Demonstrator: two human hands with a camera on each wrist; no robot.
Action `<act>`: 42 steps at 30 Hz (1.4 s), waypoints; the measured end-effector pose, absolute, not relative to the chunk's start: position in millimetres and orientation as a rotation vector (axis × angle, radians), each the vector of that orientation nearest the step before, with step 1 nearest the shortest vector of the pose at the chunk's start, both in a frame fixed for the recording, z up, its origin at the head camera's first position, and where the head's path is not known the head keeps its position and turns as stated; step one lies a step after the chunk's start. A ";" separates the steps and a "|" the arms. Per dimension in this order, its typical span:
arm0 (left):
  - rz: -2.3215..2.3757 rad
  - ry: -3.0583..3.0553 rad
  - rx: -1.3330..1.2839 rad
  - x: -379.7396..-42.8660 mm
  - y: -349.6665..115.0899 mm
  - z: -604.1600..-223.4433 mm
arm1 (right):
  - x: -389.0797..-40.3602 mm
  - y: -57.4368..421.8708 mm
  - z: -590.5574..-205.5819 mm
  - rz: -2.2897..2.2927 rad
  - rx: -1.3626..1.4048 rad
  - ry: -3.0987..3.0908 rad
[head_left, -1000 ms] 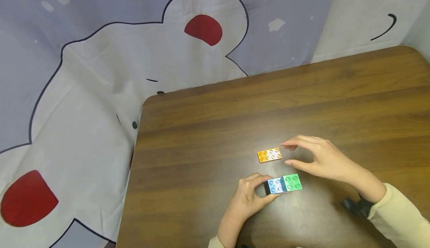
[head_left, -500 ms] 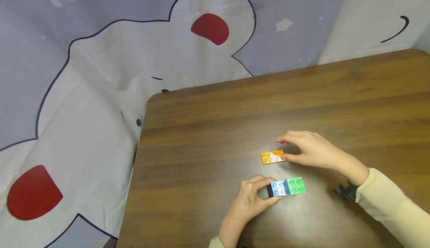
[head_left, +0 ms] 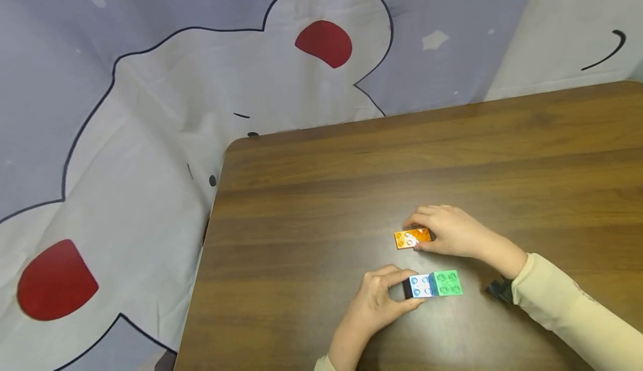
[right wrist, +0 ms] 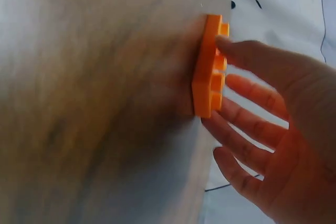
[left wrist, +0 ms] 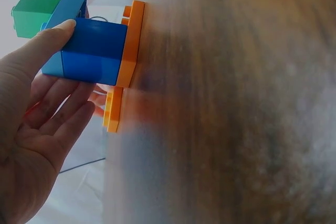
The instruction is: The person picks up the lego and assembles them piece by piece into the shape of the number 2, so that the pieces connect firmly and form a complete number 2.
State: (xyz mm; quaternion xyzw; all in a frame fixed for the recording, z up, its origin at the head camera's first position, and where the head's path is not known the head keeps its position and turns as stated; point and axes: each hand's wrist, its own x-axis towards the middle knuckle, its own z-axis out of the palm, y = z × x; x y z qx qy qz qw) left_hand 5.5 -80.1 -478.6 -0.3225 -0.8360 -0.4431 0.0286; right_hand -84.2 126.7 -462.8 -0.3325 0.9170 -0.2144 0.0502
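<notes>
My left hand holds a stack of toy building bricks, thumb on one side and fingers on the other. In the left wrist view, a dark blue brick sits on an orange plate brick at the table. A lighter blue brick and a green brick are above it, the green one jutting out sideways. Beyond the stack, my right hand pinches a second flat orange brick by its long sides. Its thumb meets that brick's edge in the right wrist view; the index fingertip is hidden there.
Both orange bricks are on a brown wooden table. Behind its back and left edges hangs a pale printed curtain with red shapes. A dark strap-like object shows under the right cuff.
My right hand has moved left and closed in on the loose orange brick, its thumb and fingers coming to its sides. The left hand keeps its hold on the stack. The head view has shifted slightly.
</notes>
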 end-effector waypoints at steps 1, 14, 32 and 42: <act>-1.371 -2.578 -0.996 5.6 -79.9 -478.6 | -83.5 125.8 -463.7 -0.638 -1.028 2.802; -1.353 -2.592 -0.994 5.5 -80.3 -479.4 | -80.6 117.4 -470.9 -0.589 -1.106 2.845; -1.372 -2.619 -0.975 6.9 -81.7 -478.8 | -78.1 127.5 -460.6 -0.668 -1.029 2.805; -1.368 -2.603 -0.988 5.8 -81.0 -480.4 | -71.2 135.3 -448.2 -0.732 -1.075 2.965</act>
